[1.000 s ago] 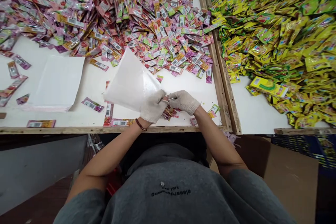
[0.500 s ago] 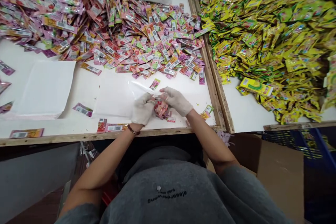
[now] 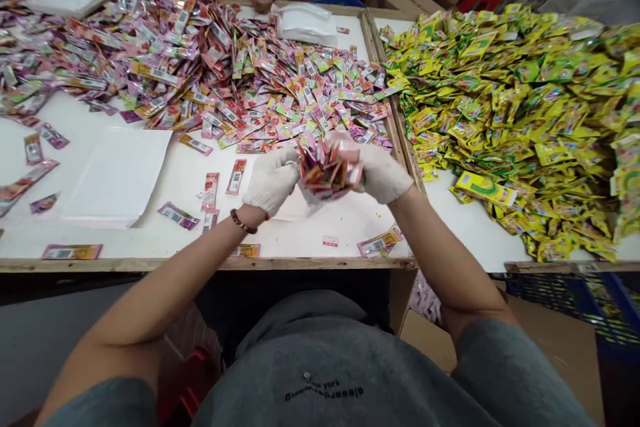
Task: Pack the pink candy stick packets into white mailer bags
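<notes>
The left hand and right hand are gripping a bunch of packets between them above the table, seemingly gathered, while a large loose pile is lying ungathered beyond.

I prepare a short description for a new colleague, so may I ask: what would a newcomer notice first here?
Probably the big heap of yellow packets, filling the table's right side in the picture. Left of the wooden divider spreads another heap, of pink, purple and green packets. Front and centre, a blurred bunch of packets shows between the white-gloved left hand and right hand.
</notes>
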`<state>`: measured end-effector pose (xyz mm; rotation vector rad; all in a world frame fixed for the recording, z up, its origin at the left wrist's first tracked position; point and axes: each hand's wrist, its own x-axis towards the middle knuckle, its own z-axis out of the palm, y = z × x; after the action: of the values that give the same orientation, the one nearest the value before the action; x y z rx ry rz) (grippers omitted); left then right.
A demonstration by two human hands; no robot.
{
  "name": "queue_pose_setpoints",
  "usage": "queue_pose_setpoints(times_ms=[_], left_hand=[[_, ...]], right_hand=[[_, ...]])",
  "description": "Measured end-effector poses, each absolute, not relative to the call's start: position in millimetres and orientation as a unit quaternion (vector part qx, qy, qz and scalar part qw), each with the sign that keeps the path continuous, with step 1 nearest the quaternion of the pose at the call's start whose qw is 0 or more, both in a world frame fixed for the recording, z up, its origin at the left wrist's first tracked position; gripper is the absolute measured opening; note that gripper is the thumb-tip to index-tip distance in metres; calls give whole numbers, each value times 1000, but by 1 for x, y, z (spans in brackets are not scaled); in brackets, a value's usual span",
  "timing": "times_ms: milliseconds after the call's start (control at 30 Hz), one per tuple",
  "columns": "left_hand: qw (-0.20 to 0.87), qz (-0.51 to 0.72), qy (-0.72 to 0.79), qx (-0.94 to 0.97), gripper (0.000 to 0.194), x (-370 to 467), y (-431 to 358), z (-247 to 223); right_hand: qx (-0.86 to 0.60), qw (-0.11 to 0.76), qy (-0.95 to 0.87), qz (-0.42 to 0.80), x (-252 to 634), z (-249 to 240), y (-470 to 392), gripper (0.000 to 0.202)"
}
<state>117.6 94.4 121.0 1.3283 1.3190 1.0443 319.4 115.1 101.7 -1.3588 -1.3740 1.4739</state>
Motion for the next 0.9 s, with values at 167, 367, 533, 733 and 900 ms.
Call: queue_pose_setpoints(times_ms=[167, 367, 533, 733, 900], left_hand=[[347, 350, 569, 658, 21, 98, 112, 181], [261, 297, 580, 712, 24, 91, 118, 213], [183, 227, 574, 765, 23, 87, 133, 216], [179, 249, 470, 828, 20, 96, 107, 219], [281, 201, 450, 823, 15, 94, 52, 169]], right_hand=[[-533, 348, -566, 524, 332, 159, 135, 36], [-488, 374, -584, 530, 330, 181, 133, 32], [-485, 360, -616, 505, 330, 183, 132, 33], [-487, 367, -636, 471, 336, 183, 91, 47], [-456, 233, -702, 495, 339, 141, 24, 45]])
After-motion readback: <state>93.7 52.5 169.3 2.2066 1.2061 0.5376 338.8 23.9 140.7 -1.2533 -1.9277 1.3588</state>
